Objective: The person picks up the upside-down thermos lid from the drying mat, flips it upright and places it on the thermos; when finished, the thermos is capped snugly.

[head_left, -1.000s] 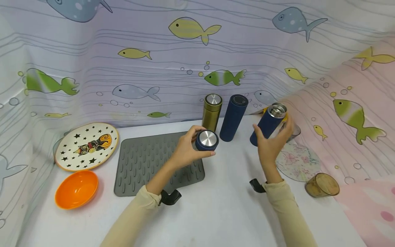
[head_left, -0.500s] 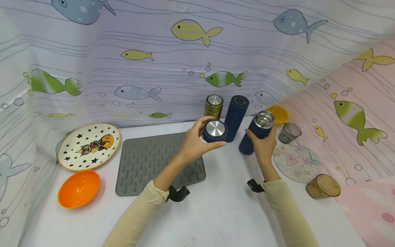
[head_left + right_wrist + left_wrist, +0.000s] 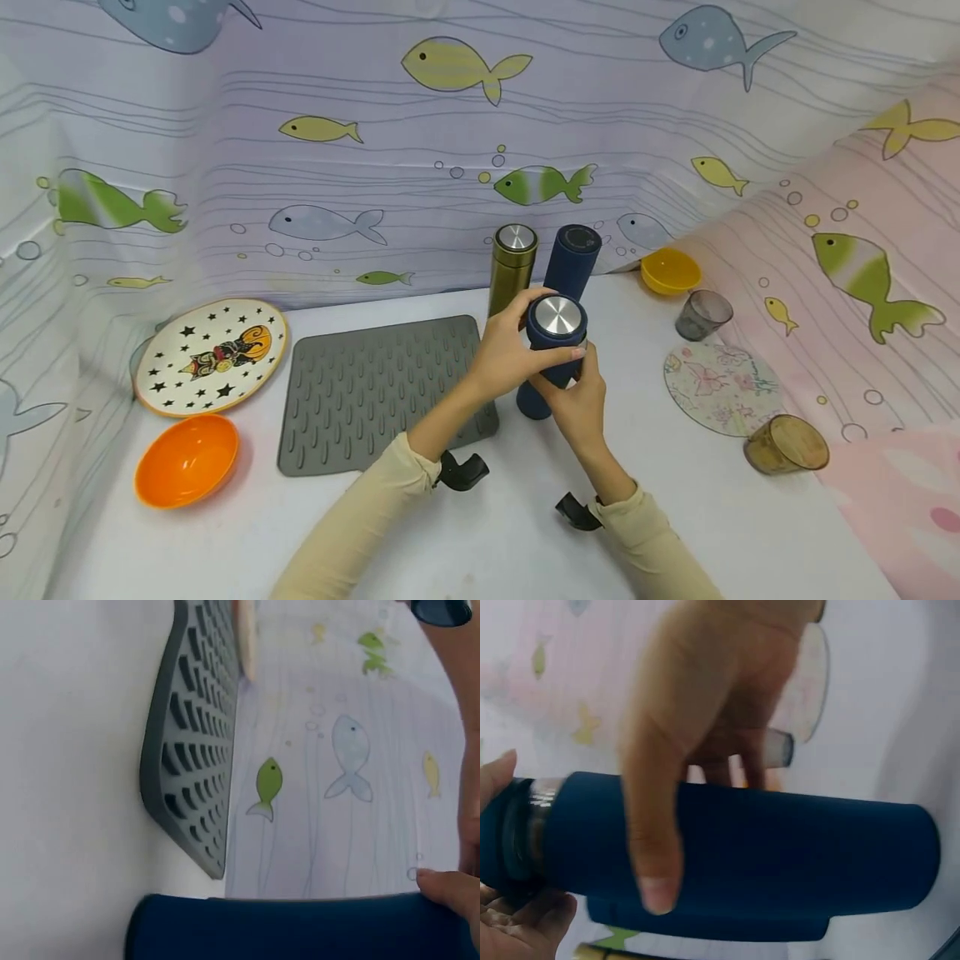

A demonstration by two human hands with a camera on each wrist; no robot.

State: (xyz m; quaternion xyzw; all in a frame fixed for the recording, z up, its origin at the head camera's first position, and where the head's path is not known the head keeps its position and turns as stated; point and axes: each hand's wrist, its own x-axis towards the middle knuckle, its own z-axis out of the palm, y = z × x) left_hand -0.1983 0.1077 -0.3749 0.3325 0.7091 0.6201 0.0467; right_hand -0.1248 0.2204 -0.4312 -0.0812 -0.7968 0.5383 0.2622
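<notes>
1. Head view: right hand [image 3: 577,404] is gripping a navy flask [image 3: 536,392], standing on the white table [image 3: 517,533].
2. Left hand [image 3: 510,354] is holding its cap [image 3: 557,321] (steel-topped) onto the flask's mouth.
3. Gold flask [image 3: 512,265] is standing behind.

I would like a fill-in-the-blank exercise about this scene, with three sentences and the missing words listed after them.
1. The left hand holds the cap on top of the dark ____ flask.
2. The right hand grips the body of that flask, which stands right of the grey ____ on the table.
3. Behind the hands, a ____-coloured flask stands beside another blue flask.

Missing words: blue; mat; gold
</notes>
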